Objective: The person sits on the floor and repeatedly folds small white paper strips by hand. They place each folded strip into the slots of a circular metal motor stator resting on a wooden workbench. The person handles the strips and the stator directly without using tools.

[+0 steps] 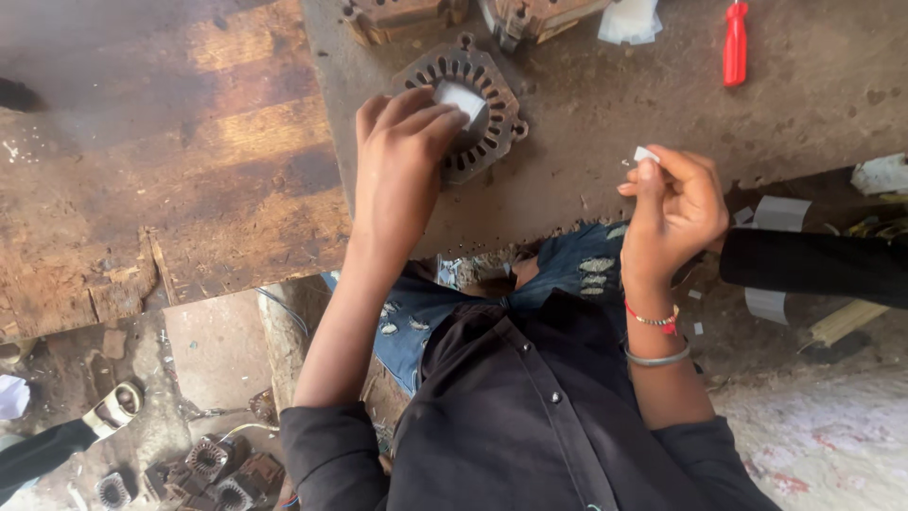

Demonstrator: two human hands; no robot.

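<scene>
A round slotted metal stator core [465, 112] lies flat on the worn grey workbench [586, 142]. My left hand [399, 161] rests on its near left edge, its fingertips pressing a white folded paper strip [461, 97] into the core's bore. My right hand [672, 208], to the right and nearer the bench edge, pinches a small white paper piece [646, 154] between thumb and fingers. Bangles and a red thread circle that wrist.
A red-handled screwdriver [735, 43] lies at the far right of the bench; white paper scraps [628, 21] and more metal cores [402, 17] sit at the far edge. A wooden board [170, 161] adjoins on the left. Several stators [213, 468] lie on the floor.
</scene>
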